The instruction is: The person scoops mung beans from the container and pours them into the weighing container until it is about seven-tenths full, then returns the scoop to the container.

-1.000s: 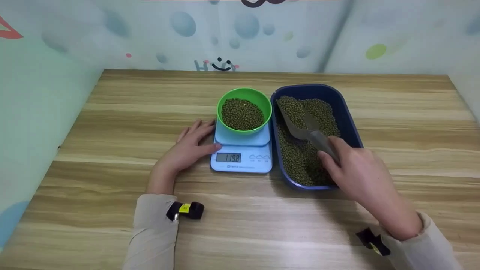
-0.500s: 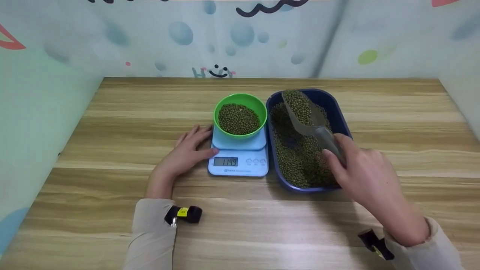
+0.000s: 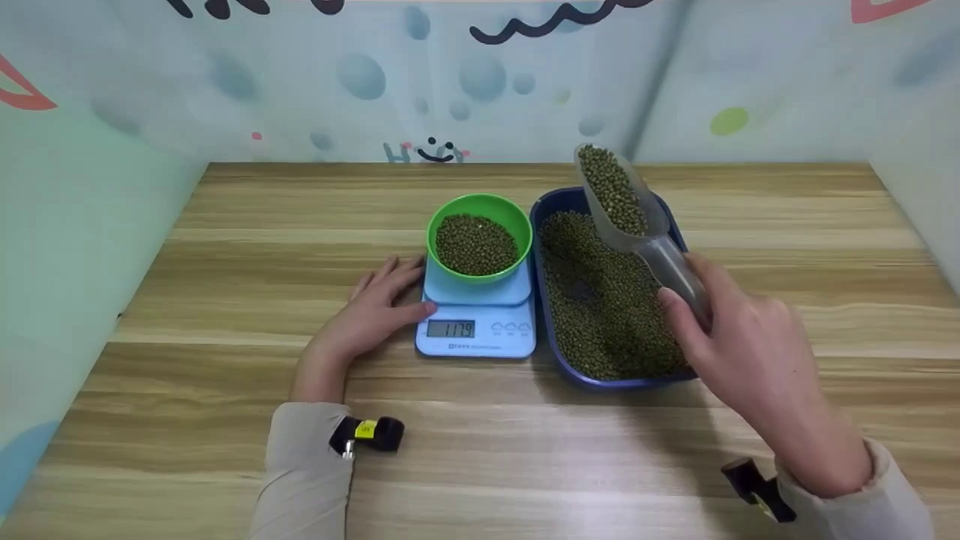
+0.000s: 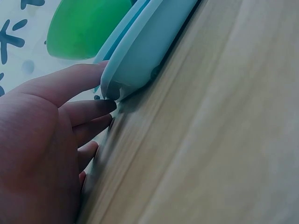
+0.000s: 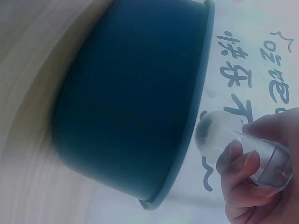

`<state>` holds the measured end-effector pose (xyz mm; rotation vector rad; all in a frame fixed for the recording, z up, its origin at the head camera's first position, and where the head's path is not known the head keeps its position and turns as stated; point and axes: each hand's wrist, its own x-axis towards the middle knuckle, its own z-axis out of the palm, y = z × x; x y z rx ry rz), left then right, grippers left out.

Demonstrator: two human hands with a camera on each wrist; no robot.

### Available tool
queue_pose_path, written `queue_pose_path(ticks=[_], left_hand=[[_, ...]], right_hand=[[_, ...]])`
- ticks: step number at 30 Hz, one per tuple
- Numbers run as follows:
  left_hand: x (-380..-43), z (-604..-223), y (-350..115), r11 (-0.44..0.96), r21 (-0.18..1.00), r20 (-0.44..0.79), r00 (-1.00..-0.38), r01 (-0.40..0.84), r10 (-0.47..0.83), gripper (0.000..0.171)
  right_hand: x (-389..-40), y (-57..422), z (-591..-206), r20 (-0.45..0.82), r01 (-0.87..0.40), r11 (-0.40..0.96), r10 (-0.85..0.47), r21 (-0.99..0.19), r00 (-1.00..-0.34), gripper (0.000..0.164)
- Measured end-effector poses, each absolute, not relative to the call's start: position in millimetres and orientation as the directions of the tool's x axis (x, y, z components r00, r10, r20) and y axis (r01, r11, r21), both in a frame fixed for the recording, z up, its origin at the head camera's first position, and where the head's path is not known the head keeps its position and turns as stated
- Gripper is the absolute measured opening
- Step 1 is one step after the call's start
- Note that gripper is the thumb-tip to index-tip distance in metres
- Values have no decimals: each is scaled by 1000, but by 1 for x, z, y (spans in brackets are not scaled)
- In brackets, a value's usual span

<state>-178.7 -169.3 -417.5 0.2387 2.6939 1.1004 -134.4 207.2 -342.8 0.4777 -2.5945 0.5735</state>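
On my head view, the right hand (image 3: 754,352) sits right of centre with its fingers curled round the handle of a clear grey scoop (image 3: 670,268). The scoop is raised above a dark blue tub (image 3: 607,383), its tip pointing to the top of the frame and a load of small greenish-brown grains (image 3: 615,191) lying in it. More of the same grains spread across the tub below, with a hollow at the left side.

At the centre of the frame a pale blue scale (image 3: 480,311) stands on the wooden surface (image 3: 465,465), just beside the tub's left wall. A green bowl (image 3: 512,217) rests on its platform, partly filled with grains too. I read the display (image 3: 451,329) as 1179 — any decimal point is too small for me to make out.

The left hand (image 3: 367,315) lies left of the scale, fingers extended and loosely spread, gripping nothing; the thumb touches the scale's left edge, as my left wrist view confirms. My right wrist view shows the tub's outer side filling the middle — and the scoop handle held in the fingers at lower right.
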Motion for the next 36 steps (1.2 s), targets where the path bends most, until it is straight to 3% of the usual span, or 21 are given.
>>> queue_pose_path(ticks=[11,22,36], left_hand=[[-179,-422,-165,697,716,-164,-960,41,226,69],[-178,-419,-169,697,715,-141,-966,52,217,68],[-178,-417,-169,689,723,-148,-966,40,211,68]], right_hand=[[-136,224,-333,401,-444,838,-306,-317,-864,42],[-166,233,-304,288,-610,759,-546,-228,-787,42],[-185,220,-273,156,-688,717,-671,-113,-725,34]])
